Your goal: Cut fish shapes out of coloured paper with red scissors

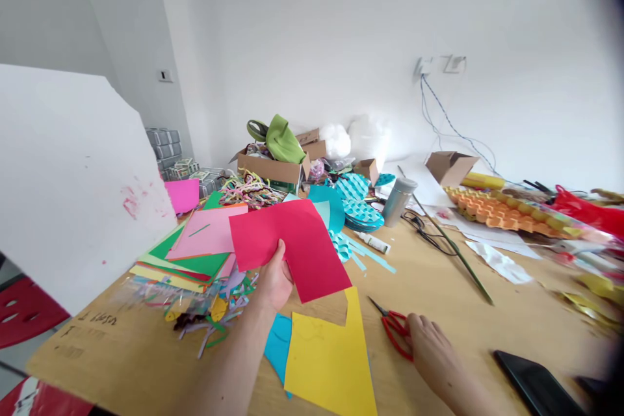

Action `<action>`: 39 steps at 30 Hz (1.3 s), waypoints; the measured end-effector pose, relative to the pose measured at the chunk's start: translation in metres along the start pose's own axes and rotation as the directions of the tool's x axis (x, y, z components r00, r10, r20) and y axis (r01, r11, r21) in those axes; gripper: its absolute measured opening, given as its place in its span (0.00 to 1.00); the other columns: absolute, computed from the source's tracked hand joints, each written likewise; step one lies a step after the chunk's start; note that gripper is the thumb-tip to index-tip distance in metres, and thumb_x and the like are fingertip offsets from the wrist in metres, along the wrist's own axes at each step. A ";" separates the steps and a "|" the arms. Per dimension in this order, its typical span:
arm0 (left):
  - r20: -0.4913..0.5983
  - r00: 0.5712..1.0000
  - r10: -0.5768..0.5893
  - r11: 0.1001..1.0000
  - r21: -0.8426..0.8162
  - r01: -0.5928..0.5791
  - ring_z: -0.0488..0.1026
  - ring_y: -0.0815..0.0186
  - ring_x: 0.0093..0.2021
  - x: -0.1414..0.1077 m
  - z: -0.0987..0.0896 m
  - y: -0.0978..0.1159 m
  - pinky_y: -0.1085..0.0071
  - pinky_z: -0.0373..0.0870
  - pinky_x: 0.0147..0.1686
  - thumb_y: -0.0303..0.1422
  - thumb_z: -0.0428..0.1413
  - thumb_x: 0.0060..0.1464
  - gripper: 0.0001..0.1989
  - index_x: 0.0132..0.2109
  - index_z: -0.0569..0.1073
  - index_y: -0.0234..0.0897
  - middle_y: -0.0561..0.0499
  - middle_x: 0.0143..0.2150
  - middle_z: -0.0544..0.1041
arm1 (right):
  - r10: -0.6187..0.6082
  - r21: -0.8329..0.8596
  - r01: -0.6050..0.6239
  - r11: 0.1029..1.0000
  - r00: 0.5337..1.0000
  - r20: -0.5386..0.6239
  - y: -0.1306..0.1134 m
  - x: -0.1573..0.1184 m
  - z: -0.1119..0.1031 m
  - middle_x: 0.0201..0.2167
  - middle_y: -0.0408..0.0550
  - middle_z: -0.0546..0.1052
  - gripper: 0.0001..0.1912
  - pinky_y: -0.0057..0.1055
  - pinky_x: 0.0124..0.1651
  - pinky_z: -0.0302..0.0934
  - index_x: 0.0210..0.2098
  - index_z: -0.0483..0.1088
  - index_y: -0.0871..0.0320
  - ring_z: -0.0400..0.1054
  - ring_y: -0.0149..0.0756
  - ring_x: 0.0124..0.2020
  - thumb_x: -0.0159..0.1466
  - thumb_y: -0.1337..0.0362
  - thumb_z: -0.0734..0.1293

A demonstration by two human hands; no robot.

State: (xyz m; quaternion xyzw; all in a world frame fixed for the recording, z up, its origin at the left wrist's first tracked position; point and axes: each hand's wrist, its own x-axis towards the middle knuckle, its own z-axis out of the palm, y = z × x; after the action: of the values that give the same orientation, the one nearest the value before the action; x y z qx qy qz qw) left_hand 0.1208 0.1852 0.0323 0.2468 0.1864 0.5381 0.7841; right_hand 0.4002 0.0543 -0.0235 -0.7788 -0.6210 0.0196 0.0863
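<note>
My left hand (pixel 275 279) grips an L-shaped red sheet of paper (pixel 302 240) by its inner corner, thumb on top, raised over the table. At the right, my right hand (pixel 429 341) rests on the table with its curled fingers at the handles of red-handled scissors (pixel 397 331); the blades point up and left. Between the hands lies a yellow sheet (pixel 326 354) with a notch cut from its top edge, partly over a blue piece of paper (pixel 277 344).
Stacked coloured sheets (pixel 205 234) and paper scraps (pixel 214 331) lie left. A white board (pixel 73 175) stands far left. Behind are a cardboard box (pixel 270 169), metal bottle (pixel 400 201) and glue tube (pixel 373 242). A green stick (pixel 468 263), egg tray (pixel 502 211) and phone (pixel 533 383) lie right.
</note>
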 end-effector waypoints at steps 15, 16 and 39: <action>-0.114 0.993 0.022 0.978 -0.205 -0.045 0.70 0.55 0.53 -0.002 -0.014 0.027 0.54 0.60 0.56 0.42 0.46 0.60 0.23 0.56 0.65 0.31 0.40 0.49 0.75 | -0.483 0.962 -0.013 0.273 0.863 0.149 -0.117 0.008 -0.047 0.41 0.53 0.71 0.15 0.35 0.41 0.61 0.46 0.62 0.55 0.65 0.40 0.40 0.65 0.53 0.59; -0.119 0.992 0.028 0.977 -0.209 -0.052 0.70 0.55 0.53 -0.002 -0.015 0.028 0.55 0.61 0.56 0.42 0.46 0.60 0.23 0.56 0.65 0.31 0.40 0.49 0.75 | -0.495 0.963 -0.034 0.267 0.853 0.167 -0.119 0.006 -0.041 0.38 0.52 0.71 0.16 0.34 0.39 0.61 0.46 0.62 0.55 0.65 0.39 0.38 0.64 0.52 0.60; -0.092 0.985 -0.148 0.968 -0.217 0.125 0.69 0.56 0.53 -0.007 0.001 0.011 0.55 0.61 0.56 0.44 0.45 0.60 0.25 0.58 0.63 0.31 0.39 0.50 0.74 | -0.449 0.881 -0.078 0.466 0.838 0.311 -0.133 0.000 -0.017 0.18 0.38 0.61 0.26 0.24 0.20 0.49 0.27 0.56 0.56 0.54 0.25 0.18 0.59 0.38 0.56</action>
State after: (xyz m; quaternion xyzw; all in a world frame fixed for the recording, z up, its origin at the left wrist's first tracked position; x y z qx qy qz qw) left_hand 0.1108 0.1821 0.0402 0.1195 0.1870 0.5120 0.8298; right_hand 0.2743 0.0805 0.0145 -0.5159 -0.6076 0.5224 0.3028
